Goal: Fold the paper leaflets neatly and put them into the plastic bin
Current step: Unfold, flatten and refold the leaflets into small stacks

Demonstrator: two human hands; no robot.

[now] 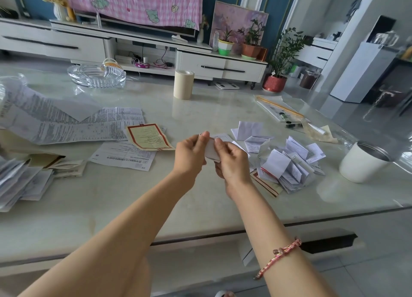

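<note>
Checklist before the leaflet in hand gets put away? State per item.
1. Grip: ok. The left hand and right hand both pinch the small white leaflet above the table.
2. Fold finished and neat: cannot tell. The hands cover most of it.
3. Plastic bin located: cannot tell. No bin is plainly identifiable; a white cup stands at the right.
4. Folded pile binned: not ok. It lies loose on the table.
5. All leaflets folded: not ok. The long printed sheet lies unfolded at the left.

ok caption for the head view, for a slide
Left hand and right hand fold a small leaflet over the table.
</note>
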